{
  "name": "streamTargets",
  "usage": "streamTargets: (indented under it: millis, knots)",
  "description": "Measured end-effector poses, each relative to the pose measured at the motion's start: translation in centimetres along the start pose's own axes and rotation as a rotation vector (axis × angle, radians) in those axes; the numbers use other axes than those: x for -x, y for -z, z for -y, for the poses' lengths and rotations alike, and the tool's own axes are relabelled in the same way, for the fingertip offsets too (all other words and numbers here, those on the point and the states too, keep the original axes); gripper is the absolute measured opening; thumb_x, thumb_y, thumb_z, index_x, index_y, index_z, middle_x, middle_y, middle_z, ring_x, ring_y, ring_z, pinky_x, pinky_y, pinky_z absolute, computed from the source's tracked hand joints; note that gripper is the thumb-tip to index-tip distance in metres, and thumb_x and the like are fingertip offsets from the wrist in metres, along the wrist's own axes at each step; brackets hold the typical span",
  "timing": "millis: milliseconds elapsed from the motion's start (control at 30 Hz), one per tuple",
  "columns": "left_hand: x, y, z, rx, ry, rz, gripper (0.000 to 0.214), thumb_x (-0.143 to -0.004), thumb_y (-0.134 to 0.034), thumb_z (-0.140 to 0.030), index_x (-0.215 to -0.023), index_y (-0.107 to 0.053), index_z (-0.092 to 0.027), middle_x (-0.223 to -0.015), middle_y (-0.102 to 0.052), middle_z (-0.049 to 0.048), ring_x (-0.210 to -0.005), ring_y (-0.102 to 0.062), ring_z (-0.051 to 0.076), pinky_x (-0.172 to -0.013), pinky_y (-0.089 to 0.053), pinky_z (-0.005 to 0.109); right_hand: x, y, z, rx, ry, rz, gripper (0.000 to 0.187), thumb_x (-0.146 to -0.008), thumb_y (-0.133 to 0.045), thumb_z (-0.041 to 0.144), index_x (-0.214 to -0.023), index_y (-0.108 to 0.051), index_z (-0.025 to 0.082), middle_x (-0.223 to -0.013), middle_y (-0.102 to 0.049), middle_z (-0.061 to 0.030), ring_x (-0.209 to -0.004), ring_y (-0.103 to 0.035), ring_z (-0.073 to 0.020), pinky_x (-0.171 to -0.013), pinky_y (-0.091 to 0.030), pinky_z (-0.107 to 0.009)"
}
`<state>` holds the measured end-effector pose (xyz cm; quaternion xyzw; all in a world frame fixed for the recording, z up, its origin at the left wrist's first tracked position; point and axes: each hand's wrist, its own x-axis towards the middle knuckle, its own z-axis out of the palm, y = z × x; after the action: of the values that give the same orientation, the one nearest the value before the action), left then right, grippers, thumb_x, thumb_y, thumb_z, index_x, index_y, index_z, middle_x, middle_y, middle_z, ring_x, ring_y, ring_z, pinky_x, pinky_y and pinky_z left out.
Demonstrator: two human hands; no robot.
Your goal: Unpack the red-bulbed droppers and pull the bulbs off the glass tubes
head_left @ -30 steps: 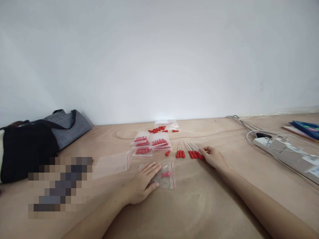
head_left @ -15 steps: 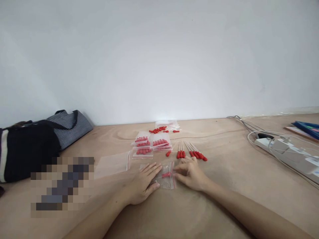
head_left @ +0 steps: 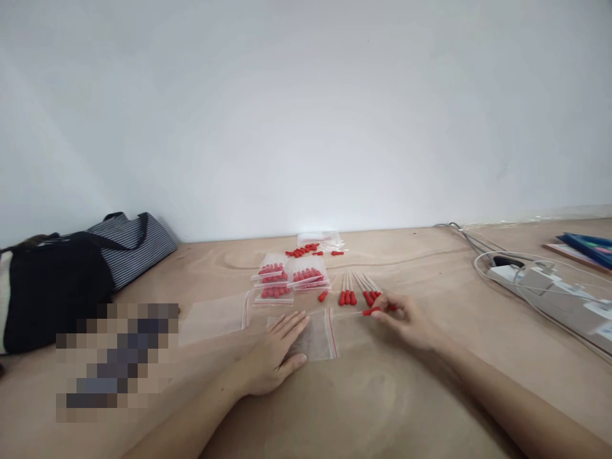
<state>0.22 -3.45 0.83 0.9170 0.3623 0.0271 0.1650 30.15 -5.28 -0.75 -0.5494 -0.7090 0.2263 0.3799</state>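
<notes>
My left hand point(head_left: 273, 356) lies flat, fingers spread, on the left part of a small clear zip bag point(head_left: 319, 336) with a red seal strip. The bag looks empty. My right hand point(head_left: 410, 320) is just right of the bag and pinches a thin clear pipette with a red bulb point(head_left: 371, 311), held low over the wooden table point(head_left: 382, 395). Beyond it lies a row of several more red-bulb pipettes point(head_left: 357, 294). Three filled bags of red bulbs point(head_left: 291, 278) sit further left.
Loose red bulbs point(head_left: 306, 249) and a clear wrapper lie near the wall. Another empty zip bag point(head_left: 215, 315) lies left of my hand. A black bag point(head_left: 52, 290) and a striped bag point(head_left: 131, 244) stand at left. A power strip with cables point(head_left: 549, 284) and books point(head_left: 588, 245) are at right.
My right hand went from the pipette row to the bag's mouth, then drew back right with a red-bulb pipette. The red piece seen inside the bag is gone. My left hand stayed put.
</notes>
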Motion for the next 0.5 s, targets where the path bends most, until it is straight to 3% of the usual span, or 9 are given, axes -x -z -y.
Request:
streamTargets:
  millis: [100,233,400,500]
  knots:
    - [0.1,0.0,0.0,0.004,0.018,0.002,0.058,-0.087,-0.034,-0.044,-0.137,-0.015,-0.023,-0.144,-0.015,0.0052,-0.131,-0.012,0.024,-0.105,-0.018,0.046,0.0,1.5,-1.9,-0.029,-0.090,-0.207,0.032,-0.074,-0.048,0.049,-0.069,-0.055,0.018,-0.068,-0.059,-0.0030,-0.065,-0.051,-0.0155,-0.063,-0.037,-0.028]
    - [0.1,0.2,-0.3,0.010,0.051,-0.054,0.061,-0.083,-0.039,-0.048,-0.136,-0.020,-0.022,-0.143,-0.018,0.0067,-0.131,-0.013,0.027,-0.103,-0.020,0.048,-0.9,0.4,-2.3,0.200,-0.120,-0.401,0.035,-0.071,-0.049,0.052,-0.067,-0.059,0.019,-0.069,-0.063,-0.0031,-0.067,-0.053,-0.0167,-0.077,-0.031,-0.035]
    - [0.1,0.4,0.4,-0.013,0.225,-0.363,0.040,-0.083,-0.041,-0.041,-0.115,-0.048,-0.018,-0.120,-0.049,0.0090,-0.113,-0.042,0.025,-0.096,-0.033,0.042,-2.0,-2.0,-1.5,0.418,-0.075,-0.419,0.030,-0.073,-0.048,0.046,-0.062,-0.056,0.019,-0.066,-0.064,-0.0018,-0.066,-0.053,-0.0174,-0.082,-0.022,-0.041]
    - [0.4,0.7,1.4,0.010,0.324,-0.384,0.037,-0.077,-0.049,-0.038,-0.107,-0.052,-0.017,-0.111,-0.053,0.0085,-0.108,-0.046,0.025,-0.092,-0.036,0.040,-2.3,-2.6,-1.2,0.516,-0.082,-0.380,0.028,-0.073,-0.048,0.044,-0.061,-0.054,0.019,-0.062,-0.063,-0.0008,-0.066,-0.053,-0.0178,-0.078,-0.022,-0.038]
